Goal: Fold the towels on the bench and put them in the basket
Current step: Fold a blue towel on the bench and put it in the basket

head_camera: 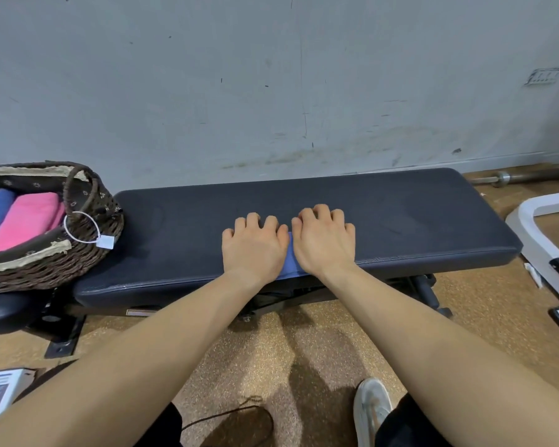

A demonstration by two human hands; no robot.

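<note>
Mostly, left hand [255,245] and right hand [323,243] cover the towel [291,258].

**One head-worn view, forward and down**

A single wide-angle camera sits on the person's head and looks forward and down. The bench [175,227] runs crosswise through the middle of the frame, close in front. The wall [271,75] just behind it fills the upper part. Both forearms reach in from the bottom corners. The left hand [255,245] and right hand [324,241] meet on the towel [292,259] near the centre. The basket [88,253] is cut off by the left edge. The floor [271,350] and a shoe [371,408] lie at the bottom, almost under the lens. Straight lines bow towards the edges.
</note>
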